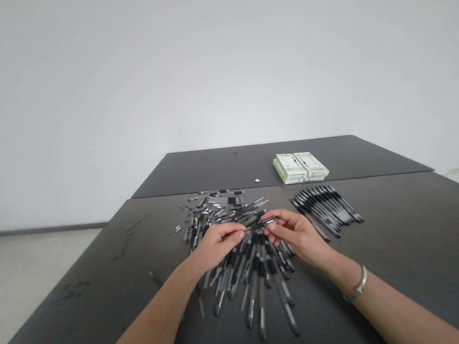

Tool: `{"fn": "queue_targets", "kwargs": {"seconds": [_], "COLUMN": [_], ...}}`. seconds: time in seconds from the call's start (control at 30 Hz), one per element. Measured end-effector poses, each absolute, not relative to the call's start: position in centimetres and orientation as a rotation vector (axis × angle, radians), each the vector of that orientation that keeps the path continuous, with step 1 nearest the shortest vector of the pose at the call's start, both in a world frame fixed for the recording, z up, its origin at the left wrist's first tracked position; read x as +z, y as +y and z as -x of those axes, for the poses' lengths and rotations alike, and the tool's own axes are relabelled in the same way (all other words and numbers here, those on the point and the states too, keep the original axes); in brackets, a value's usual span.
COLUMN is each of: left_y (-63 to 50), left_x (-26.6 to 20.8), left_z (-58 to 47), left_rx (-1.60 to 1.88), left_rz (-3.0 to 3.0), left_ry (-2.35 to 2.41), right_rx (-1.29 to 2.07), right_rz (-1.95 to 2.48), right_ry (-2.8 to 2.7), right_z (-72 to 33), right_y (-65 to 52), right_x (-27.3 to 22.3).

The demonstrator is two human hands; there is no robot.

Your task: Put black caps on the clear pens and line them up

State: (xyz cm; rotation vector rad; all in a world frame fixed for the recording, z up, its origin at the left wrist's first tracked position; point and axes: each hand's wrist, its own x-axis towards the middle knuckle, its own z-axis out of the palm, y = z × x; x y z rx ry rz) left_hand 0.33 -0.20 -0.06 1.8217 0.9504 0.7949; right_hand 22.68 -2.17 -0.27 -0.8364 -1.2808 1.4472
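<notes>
A dark pen (pixel 255 226) is held level between my two hands, above a loose heap of pen parts. My left hand (pixel 218 242) pinches its left end between thumb and fingertips. At the other end, my right hand (pixel 293 233) grips the pen with thumb and fingers; a silver bracelet (pixel 358 286) circles that wrist. Beneath and around both hands spreads the pile of clear pen barrels with black grips (pixel 260 292), fanning toward me. Part of the pile is hidden behind my hands.
Right of the heap lies a neat row of capped black pens (pixel 331 208). Stacked green-and-white boxes (pixel 299 168) stand farther back on the black table (pixel 400 248). Small metallic pieces (pixel 257 180) lie near the table seam, and a small dark part (pixel 154 277) sits left of my left forearm.
</notes>
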Motion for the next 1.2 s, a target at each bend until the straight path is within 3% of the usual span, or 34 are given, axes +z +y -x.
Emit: {"fn": "queue_targets", "kwargs": {"seconds": [0.33, 0.57, 0.7, 0.93, 1.2], "left_y": [-0.5, -0.3, 0.1, 0.3, 0.1], "left_x": [-0.4, -1.2, -1.3, -1.3, -0.7], "left_z": [-1.0, -0.8, -0.7, -0.5, -0.6], "left_rx": [0.660, 0.694, 0.793, 0.855, 0.904], "left_rz": [-1.909, -1.863, -1.965, -2.077, -2.068], "left_ry": [0.789, 0.921, 1.014, 1.060, 1.094], "right_rx": [1.581, 1.437, 1.177, 0.322, 0.075], "right_rz": [0.854, 0.845, 1.081, 1.905, 2.099], "right_ry": [-1.150, -1.063, -1.217, -1.873, -2.019], "right_z": [-21.7, -23.3, -25.9, -29.5, -30.2], "right_y": [-2.2, -1.2, -0.2, 1.7, 1.8], "right_x": [-1.0, -0.5, 0.0, -0.6, -2.1]}}
